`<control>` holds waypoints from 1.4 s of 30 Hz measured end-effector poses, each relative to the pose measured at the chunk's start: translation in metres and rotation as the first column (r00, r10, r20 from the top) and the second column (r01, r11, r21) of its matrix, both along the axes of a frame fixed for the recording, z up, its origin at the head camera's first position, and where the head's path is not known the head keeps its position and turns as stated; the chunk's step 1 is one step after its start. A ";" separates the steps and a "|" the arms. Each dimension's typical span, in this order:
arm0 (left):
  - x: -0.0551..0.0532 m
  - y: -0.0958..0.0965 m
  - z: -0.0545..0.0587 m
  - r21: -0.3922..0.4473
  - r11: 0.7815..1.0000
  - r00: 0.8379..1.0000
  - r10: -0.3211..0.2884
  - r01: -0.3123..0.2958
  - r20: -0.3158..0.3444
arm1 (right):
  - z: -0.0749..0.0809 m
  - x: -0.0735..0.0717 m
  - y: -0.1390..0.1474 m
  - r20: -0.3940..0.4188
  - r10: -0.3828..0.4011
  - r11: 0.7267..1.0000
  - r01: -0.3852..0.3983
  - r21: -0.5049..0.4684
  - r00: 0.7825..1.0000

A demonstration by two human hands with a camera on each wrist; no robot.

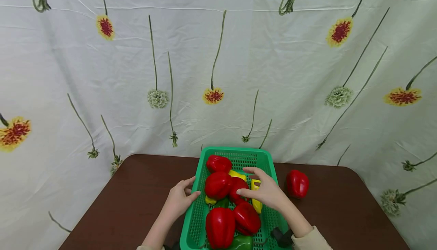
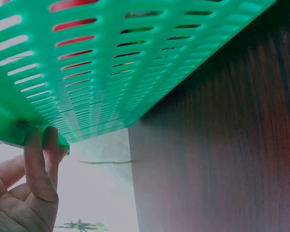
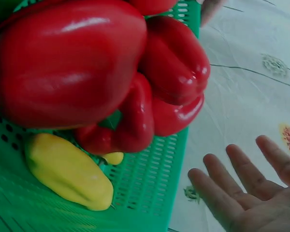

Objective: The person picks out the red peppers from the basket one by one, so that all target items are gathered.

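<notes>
A green plastic basket [image 1: 235, 150] stands on the table, holding several red bell peppers [image 1: 218, 185], some yellow peppers [image 1: 257, 200] and a green pepper [image 1: 241, 243]. At the basket's left rim, my left hand [image 1: 181, 197] pinches the edge, thumb above; the left wrist view shows its fingers [image 2: 36, 166] against the rim's underside. Over the right half of the basket is my right hand [image 1: 266, 191], fingers spread and holding nothing. In the right wrist view its fingers [image 3: 246, 171] are extended, apart from the peppers. A yellow pepper [image 3: 70, 171] lies low in the basket.
One red bell pepper [image 1: 297, 183] lies on the dark brown table [image 1: 146, 189], right of the basket. A white cloth with printed flowers [image 1: 239, 52] hangs behind the table. A dark object [image 1: 282, 238] on the right wrist shows near the basket's right side.
</notes>
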State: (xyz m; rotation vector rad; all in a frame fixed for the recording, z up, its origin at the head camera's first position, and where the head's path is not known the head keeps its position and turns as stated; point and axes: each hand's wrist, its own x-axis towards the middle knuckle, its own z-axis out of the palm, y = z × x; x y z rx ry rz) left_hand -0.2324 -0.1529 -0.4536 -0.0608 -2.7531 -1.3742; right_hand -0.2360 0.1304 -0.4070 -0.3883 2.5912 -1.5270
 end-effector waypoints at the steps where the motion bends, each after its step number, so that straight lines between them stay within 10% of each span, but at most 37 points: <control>1: 0.000 0.000 0.000 0.002 1.000 1.000 0.000 0.000 -0.003 | -0.001 0.000 -0.002 0.002 0.011 1.000 -0.011 0.018 1.000; 15: -0.001 0.001 -0.001 0.019 1.000 1.000 -0.003 0.004 -0.016 | -0.017 0.008 -0.011 0.050 0.169 0.950 -0.176 0.257 0.984; 24: -0.002 0.001 0.000 0.016 1.000 1.000 -0.004 0.005 -0.005 | -0.021 0.011 -0.011 0.108 0.137 0.910 -0.168 0.378 0.985; 42: -0.001 0.001 0.000 0.017 1.000 1.000 0.000 0.001 -0.003 | -0.027 0.008 -0.011 0.178 0.153 0.889 -0.214 0.405 0.972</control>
